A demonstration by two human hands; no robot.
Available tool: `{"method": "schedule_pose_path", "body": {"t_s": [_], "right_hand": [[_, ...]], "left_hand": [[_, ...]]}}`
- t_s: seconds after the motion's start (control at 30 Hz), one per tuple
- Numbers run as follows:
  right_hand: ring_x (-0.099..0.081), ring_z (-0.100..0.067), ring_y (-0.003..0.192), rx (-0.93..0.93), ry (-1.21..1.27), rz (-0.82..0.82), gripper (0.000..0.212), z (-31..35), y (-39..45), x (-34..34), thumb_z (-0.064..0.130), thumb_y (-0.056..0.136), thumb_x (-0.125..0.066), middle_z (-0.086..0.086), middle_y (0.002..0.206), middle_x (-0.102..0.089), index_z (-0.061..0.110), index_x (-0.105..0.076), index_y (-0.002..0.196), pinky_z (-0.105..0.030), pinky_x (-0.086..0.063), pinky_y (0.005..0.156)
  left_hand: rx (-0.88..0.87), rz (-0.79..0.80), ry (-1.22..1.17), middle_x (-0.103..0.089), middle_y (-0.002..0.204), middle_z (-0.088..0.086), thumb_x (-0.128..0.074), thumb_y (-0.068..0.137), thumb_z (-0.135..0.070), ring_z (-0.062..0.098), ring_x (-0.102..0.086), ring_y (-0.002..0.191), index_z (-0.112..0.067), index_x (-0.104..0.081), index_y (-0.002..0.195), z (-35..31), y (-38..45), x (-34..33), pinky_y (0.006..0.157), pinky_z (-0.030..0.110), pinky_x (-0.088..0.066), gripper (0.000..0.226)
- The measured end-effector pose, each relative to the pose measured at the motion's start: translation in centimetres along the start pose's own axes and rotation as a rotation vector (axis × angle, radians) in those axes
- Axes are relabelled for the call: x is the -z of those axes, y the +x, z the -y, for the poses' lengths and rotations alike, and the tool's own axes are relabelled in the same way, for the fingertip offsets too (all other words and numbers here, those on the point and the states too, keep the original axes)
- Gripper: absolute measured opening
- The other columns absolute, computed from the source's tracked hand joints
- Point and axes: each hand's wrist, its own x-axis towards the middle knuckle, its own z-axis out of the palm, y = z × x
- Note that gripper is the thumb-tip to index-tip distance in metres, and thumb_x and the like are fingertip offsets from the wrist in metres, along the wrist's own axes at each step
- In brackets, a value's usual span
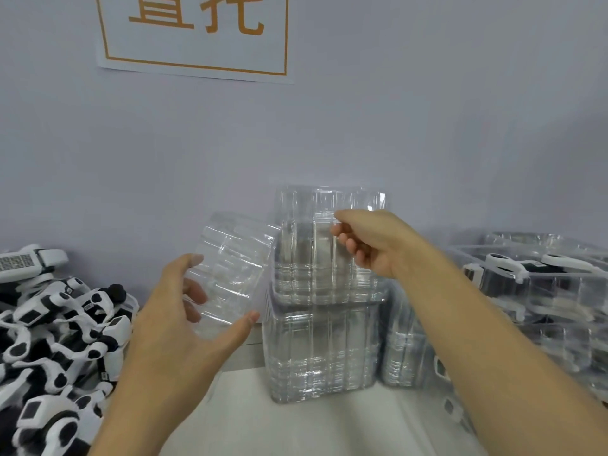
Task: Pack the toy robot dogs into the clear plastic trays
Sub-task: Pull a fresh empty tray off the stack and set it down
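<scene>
Pale wall behind; left hand (pixel 177 311) fingers curled round loose tray (pixel 230 268); right hand (pixel 368 241) fingers pinching lifted tray (pixel 316 251).

Black-and-white toy robot dogs (pixel 59 327), orange-lettered sign (pixel 194 34)

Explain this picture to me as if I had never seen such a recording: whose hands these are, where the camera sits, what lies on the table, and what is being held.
There is no machine here. A person wears a camera on the head, so this single view looks forward and down at their own two bare hands. The left hand holds one clear plastic tray, tilted. The right hand pinches the upper trays of a tall stack of clear trays standing on the white table. A pile of black-and-white toy robot dogs lies at the left. At the right sit trays already holding dogs. A paper sign hangs on the wall.
</scene>
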Motion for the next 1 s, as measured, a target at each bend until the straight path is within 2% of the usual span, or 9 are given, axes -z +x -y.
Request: {"method": "schedule_pose_path", "body": {"t_s": [0.27,0.33,0.43,0.53,0.63,0.73,0.87,0.93,1.0], "right_hand": [[-0.059,-0.008,0.044,0.229,-0.149,0.04,0.029,-1.0,-3.2,-0.7,0.026,0.1,-0.055,0.004,0.054,-0.065,0.01,-0.072,0.083,-0.016,-0.043,0.042],[-0.06,-0.008,0.045,0.301,-0.124,0.005,0.026,-1.9,-4.5,-1.2,0.024,0.1,-0.056,0.005,0.055,-0.066,0.014,-0.074,0.085,-0.014,-0.043,0.043],[-0.061,-0.005,0.049,0.378,-0.024,-0.026,0.02,-4.0,-6.6,-1.8,0.02,0.098,-0.058,0.007,0.062,-0.068,0.023,-0.073,0.085,-0.011,-0.044,0.047],[-0.062,-0.005,0.054,0.39,0.088,-0.027,0.019,-6.5,-8.3,-2.2,0.017,0.098,-0.058,0.001,0.068,-0.071,0.024,-0.073,0.087,-0.015,-0.047,0.05],[-0.063,-0.007,0.057,0.352,0.158,-0.016,0.02,-8.7,-9.3,-2.4,0.012,0.097,-0.057,-0.001,0.069,-0.071,0.022,-0.073,0.089,-0.015,-0.047,0.052],[-0.065,-0.009,0.059,0.335,0.153,0.006,0.023,-10.0,-9.6,-2.2,0.012,0.098,-0.056,-0.001,0.072,-0.071,0.025,-0.073,0.09,-0.018,-0.048,0.056],[-0.07,-0.011,0.074,0.327,0.18,0.012,0.022,-10.2,-9.2,-1.1,0.021,0.101,-0.054,0.002,0.084,-0.074,0.03,-0.073,0.096,-0.025,-0.054,0.068],[-0.073,-0.011,0.086,0.331,0.231,0.022,0.022,-10.0,-9.0,-0.5,0.032,0.103,-0.05,0.005,0.094,-0.075,0.036,-0.071,0.102,-0.028,-0.057,0.075],[-0.073,-0.012,0.093,0.323,0.337,0.063,0.021,-9.8,-8.9,0.1,0.049,0.099,-0.05,0.008,0.102,-0.075,0.041,-0.068,0.107,-0.034,-0.058,0.08]], "left_hand": [[-0.027,0.002,0.006,-0.052,0.096,-0.013,-0.074,0.051,-0.065,0.005,-0.051,0.088,-0.052,-0.04,0.127,-0.2,0.0,0.2,0.075,0.03,-0.043,0.085],[-0.046,-0.006,0.034,-0.052,0.095,-0.013,-0.077,0.053,-0.06,0.005,-0.051,0.088,-0.052,-0.041,0.129,-0.3,0.1,0.3,0.073,0.027,-0.042,0.084],[-0.073,-0.038,0.086,-0.052,0.094,-0.012,-0.081,0.056,-0.053,0.007,-0.05,0.087,-0.051,-0.04,0.131,-0.7,0.2,0.4,0.072,0.032,-0.043,0.086],[-0.092,-0.052,0.092,-0.051,0.093,-0.014,-0.075,0.053,-0.058,0.007,-0.051,0.087,-0.05,-0.041,0.132,-1.4,0.1,0.5,0.073,0.039,-0.046,0.086],[-0.126,-0.047,0.12,-0.051,0.092,-0.016,-0.073,0.052,-0.06,0.005,-0.051,0.086,-0.05,-0.042,0.131,-1.9,0.0,0.5,0.072,0.038,-0.044,0.086],[-0.192,-0.044,0.181,-0.051,0.092,-0.018,-0.073,0.054,-0.06,-0.001,-0.05,0.087,-0.061,-0.04,0.127,-2.6,-0.1,0.6,0.07,0.036,-0.045,0.081],[-0.304,-0.019,0.295,-0.049,0.098,-0.024,-0.078,0.061,-0.07,0.006,-0.047,0.084,-0.064,-0.039,0.13,-3.6,-0.2,0.8,0.079,0.064,-0.049,0.08],[-0.405,0.024,0.409,-0.048,0.096,-0.021,-0.064,0.062,-0.066,0.013,-0.042,0.079,-0.06,-0.043,0.132,-4.3,-0.1,0.6,0.078,0.065,-0.045,0.074],[-0.465,0.052,0.503,-0.045,0.09,-0.017,-0.065,0.061,-0.063,0.015,-0.038,0.079,-0.052,-0.047,0.133,-5.1,0.0,0.2,0.075,0.065,-0.044,0.076]]}}
